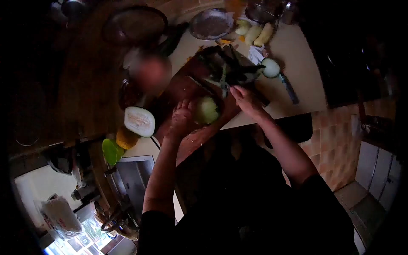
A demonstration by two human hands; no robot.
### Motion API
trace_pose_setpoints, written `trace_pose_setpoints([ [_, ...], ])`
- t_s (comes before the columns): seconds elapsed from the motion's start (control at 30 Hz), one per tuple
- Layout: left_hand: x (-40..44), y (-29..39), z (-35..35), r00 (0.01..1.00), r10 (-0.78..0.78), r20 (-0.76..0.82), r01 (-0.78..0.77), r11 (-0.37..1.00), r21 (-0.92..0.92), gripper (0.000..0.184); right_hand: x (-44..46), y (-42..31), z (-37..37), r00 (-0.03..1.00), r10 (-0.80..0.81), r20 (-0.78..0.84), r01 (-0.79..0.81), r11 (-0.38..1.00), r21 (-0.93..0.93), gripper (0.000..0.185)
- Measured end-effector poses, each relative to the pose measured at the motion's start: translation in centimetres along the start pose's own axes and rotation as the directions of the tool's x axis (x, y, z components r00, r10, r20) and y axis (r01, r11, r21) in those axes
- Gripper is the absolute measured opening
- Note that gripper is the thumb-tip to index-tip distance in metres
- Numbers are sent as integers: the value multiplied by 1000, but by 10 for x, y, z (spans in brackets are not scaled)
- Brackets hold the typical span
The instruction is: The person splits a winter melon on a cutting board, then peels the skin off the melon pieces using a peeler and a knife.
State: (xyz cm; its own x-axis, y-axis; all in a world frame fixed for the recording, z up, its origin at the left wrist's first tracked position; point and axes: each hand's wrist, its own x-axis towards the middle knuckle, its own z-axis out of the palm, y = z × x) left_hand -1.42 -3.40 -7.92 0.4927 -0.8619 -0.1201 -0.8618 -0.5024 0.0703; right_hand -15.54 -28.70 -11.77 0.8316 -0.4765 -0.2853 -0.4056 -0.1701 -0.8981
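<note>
A peeled, pale green piece of melon or gourd (207,111) rests on the reddish-brown cutting board (172,91). Just to its left is my left hand (180,118), fingers extended and slightly apart, with nothing visible in it; whether it touches the piece is unclear. Beyond the piece, my right hand (245,100) is closed at the near end of the dark green peel strips (231,66). What its fingers grip is too dark to make out. A thin dark strip (199,84) lies between my hands; its kind is unclear.
A cut white-fleshed gourd half (140,121) sits left of the board. Behind are a metal plate (211,24) and peeled yellowish vegetables (263,35). A round pale slice (270,68) and a dark-handled tool (290,90) lie right. A sink (131,174) is lower left.
</note>
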Motion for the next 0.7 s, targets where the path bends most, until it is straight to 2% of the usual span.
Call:
trace_pose_setpoints([
  [0.03,4,2,-14,1000,26,-18,-26,999,-25,105,2,-4,-1,999,-32,-5,31,998,-60,42],
  [0.1,9,0,-28,998,30,61,-29,999,-20,102,4,-11,-4,996,-90,-5,88,979,-182,42],
  [0.2,13,-4,-23,995,26,95,-21,999,-50,101,-11,-5,6,993,-86,82,92,993,-79,38],
  [0.3,5,-3,-20,992,-8,126,13,999,-40,101,-23,-10,12,977,-105,183,131,983,-132,35],
  [0.33,4,-1,-22,990,-13,140,17,999,-28,102,-27,-14,17,977,-121,175,139,986,-94,34],
  [0.43,-20,-5,-5,998,-1,70,2,1000,-4,106,-42,-30,23,972,-156,175,185,968,-170,33],
  [0.53,-50,-1,-3,1000,2,-13,-2,1000,-30,110,-65,-20,44,957,-282,67,288,949,-131,30],
  [0.6,-63,1,-2,999,-47,-1,46,992,-113,111,-75,-22,51,943,-333,9,332,938,-102,27],
  [0.7,-66,0,-3,994,-84,67,94,981,-169,115,-74,-28,57,938,-346,5,341,922,-183,26],
])
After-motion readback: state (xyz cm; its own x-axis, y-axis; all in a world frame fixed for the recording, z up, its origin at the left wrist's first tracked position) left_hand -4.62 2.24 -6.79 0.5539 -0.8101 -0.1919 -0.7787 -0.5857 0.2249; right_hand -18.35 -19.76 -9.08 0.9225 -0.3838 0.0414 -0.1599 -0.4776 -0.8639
